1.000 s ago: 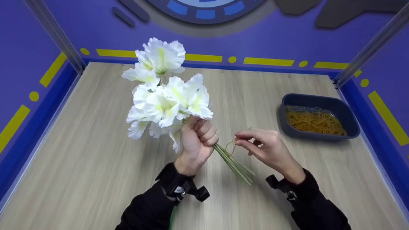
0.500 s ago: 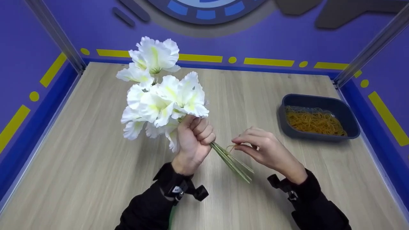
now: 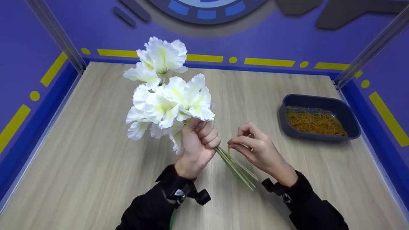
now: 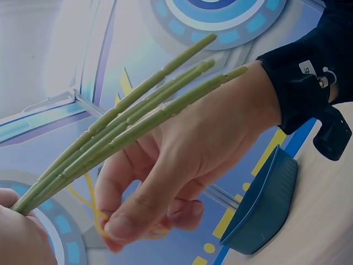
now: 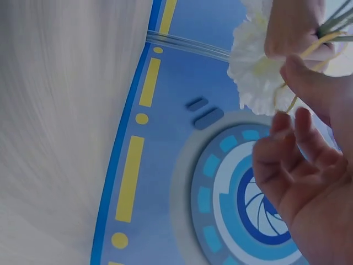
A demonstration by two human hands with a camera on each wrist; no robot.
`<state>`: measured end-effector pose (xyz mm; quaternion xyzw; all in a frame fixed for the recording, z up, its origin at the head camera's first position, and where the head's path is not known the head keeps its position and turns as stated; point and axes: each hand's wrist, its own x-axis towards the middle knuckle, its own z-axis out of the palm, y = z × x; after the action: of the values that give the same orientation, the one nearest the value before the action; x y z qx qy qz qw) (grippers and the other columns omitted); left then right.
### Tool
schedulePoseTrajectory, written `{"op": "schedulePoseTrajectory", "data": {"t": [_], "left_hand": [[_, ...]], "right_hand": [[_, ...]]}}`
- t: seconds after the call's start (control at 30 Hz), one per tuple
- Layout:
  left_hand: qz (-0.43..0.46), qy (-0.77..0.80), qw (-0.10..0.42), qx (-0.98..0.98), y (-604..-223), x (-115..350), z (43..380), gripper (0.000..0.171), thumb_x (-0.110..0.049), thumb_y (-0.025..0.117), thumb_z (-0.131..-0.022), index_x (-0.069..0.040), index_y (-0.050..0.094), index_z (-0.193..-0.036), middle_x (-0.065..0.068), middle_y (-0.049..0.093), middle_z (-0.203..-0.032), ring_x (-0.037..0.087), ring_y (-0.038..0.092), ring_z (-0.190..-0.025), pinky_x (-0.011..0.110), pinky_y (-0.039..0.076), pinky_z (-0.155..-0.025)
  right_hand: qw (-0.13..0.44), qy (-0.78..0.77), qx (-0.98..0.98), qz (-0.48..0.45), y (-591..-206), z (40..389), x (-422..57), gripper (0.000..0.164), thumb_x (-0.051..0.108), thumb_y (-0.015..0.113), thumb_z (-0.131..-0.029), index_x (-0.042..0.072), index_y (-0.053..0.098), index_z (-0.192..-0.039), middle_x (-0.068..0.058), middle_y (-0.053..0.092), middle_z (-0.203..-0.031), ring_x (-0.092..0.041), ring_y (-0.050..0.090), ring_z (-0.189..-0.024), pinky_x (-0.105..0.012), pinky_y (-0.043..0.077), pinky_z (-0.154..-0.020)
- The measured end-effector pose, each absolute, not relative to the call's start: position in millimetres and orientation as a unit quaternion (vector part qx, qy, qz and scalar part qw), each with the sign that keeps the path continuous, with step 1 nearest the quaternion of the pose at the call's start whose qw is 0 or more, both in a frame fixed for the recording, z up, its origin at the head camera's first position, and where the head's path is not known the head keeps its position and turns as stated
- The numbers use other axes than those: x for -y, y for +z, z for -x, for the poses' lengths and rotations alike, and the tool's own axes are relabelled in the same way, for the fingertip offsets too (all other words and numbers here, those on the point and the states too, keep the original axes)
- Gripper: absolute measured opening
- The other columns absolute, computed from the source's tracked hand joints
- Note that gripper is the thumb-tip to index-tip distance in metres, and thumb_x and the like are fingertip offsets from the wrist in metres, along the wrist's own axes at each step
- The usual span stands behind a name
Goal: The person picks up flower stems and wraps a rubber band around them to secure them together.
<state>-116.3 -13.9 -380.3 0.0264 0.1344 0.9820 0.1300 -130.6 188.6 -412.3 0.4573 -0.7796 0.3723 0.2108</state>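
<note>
Here, the fisted left hand [image 3: 199,147] grips stems [image 4: 165,112]; the right hand [image 3: 260,150] pinches a yellow band [image 5: 324,40].

The head view looks forward and down from the near side. Closer wrist views share the right hand [image 4: 185,152].
</note>
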Motion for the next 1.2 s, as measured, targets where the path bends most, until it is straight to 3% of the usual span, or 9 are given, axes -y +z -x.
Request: {"op": "schedulePoseTrajectory", "data": {"t": [0.2, 0.37, 0.47, 0.6, 0.83, 1.2], "left_hand": [[-0.038, 0.986, 0.121, -0.108, -382.1, 11.8, 113.0, 0.037, -0.012, 0.039, -0.091, -0.020, 0.018, -0.062, -0.012, 0.026, -0.049, 0.003, 0.016, -0.044, 0.018, 0.009, -0.044], [-0.059, 0.994, 0.084, -0.041, -385.0, 15.3, 115.0, 0.041, -0.012, 0.053, -0.081, -0.020, 0.016, -0.064, -0.010, 0.022, -0.051, 0.005, 0.017, -0.044, 0.018, 0.010, -0.044], [-0.060, 0.996, 0.060, -0.032, -385.3, 18.6, 117.3, 0.038, -0.010, 0.050, -0.078, -0.020, 0.016, -0.064, -0.009, 0.020, -0.052, 0.005, 0.016, -0.045, 0.019, 0.009, -0.044], [-0.052, 0.997, 0.035, -0.035, -384.4, 23.5, 120.0, 0.030, -0.009, 0.042, -0.076, -0.020, 0.017, -0.062, -0.008, 0.018, -0.052, 0.006, 0.015, -0.045, 0.020, 0.008, -0.044], [-0.075, 0.996, -0.024, -0.050, -384.1, 30.3, 125.4, 0.034, -0.009, 0.047, -0.075, -0.019, 0.017, -0.063, -0.008, 0.018, -0.051, 0.005, 0.014, -0.045, 0.020, 0.007, -0.043], [-0.130, 0.981, -0.020, -0.145, -390.1, 28.9, 129.0, 0.046, -0.019, 0.058, -0.080, -0.019, 0.015, -0.063, -0.009, 0.014, -0.050, 0.005, 0.011, -0.045, 0.021, 0.004, -0.043]], "right_hand": [[0.215, 0.397, 0.776, -0.440, -419.6, 126.2, -177.5, 0.023, -0.008, 0.075, -0.085, 0.007, 0.075, -0.102, -0.004, 0.068, -0.100, -0.012, 0.065, -0.080, -0.017, 0.052, -0.070], [0.129, 0.423, 0.766, -0.466, -429.1, 111.2, -161.2, 0.016, -0.001, 0.069, -0.093, 0.009, 0.072, -0.105, 0.001, 0.069, -0.090, -0.007, 0.061, -0.074, -0.016, 0.050, -0.064], [0.102, 0.425, 0.765, -0.473, -432.4, 102.4, -153.7, 0.013, 0.005, 0.069, -0.095, 0.011, 0.072, -0.106, 0.003, 0.070, -0.093, -0.004, 0.060, -0.075, -0.016, 0.050, -0.065], [0.106, 0.389, 0.770, -0.494, -433.8, 95.5, -150.5, 0.012, 0.007, 0.066, -0.098, 0.011, 0.069, -0.109, 0.005, 0.069, -0.100, -0.004, 0.061, -0.083, -0.017, 0.050, -0.072], [0.053, 0.400, 0.769, -0.497, -432.4, 82.5, -143.8, 0.010, 0.005, 0.061, -0.100, 0.009, 0.068, -0.107, 0.005, 0.062, -0.085, -0.002, 0.058, -0.076, -0.013, 0.048, -0.067], [0.165, 0.363, 0.775, -0.490, -395.3, 69.2, -160.7, 0.009, 0.013, 0.062, -0.102, 0.009, 0.070, -0.102, 0.004, 0.066, -0.088, -0.001, 0.058, -0.070, -0.012, 0.050, -0.061]]}}
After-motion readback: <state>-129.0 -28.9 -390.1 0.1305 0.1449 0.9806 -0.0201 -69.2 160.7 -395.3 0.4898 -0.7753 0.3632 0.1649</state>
